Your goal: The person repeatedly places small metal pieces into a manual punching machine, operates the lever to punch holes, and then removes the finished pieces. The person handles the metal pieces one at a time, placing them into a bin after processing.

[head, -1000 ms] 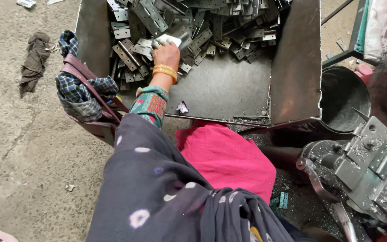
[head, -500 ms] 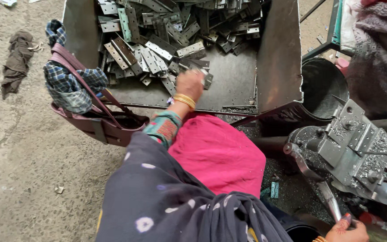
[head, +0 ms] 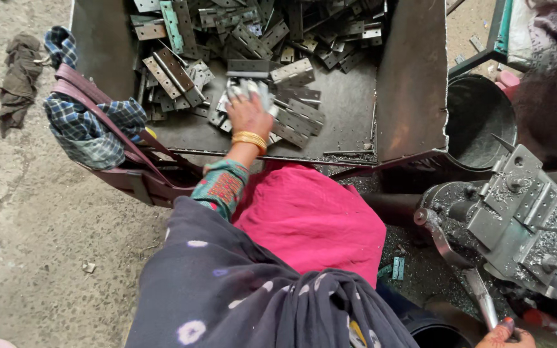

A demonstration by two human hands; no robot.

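My left hand [head: 247,111] clamped on flat grey metal hinges [head: 247,87] mid-bin [head: 414,96], gathering handful; right hand [head: 504,335] grips machine lever [head: 478,293], ready.

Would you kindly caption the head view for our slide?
Left hand gathers metal hinges in a steel bin; right hand holds a machine lever.

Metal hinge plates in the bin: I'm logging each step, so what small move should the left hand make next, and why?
Probably close the fingers and lift. The left hand, wearing a wrapped cloth, lies on loose hinge plates on the floor of the metal bin, apart from the main heap at the back. The right hand is at the machine lever.
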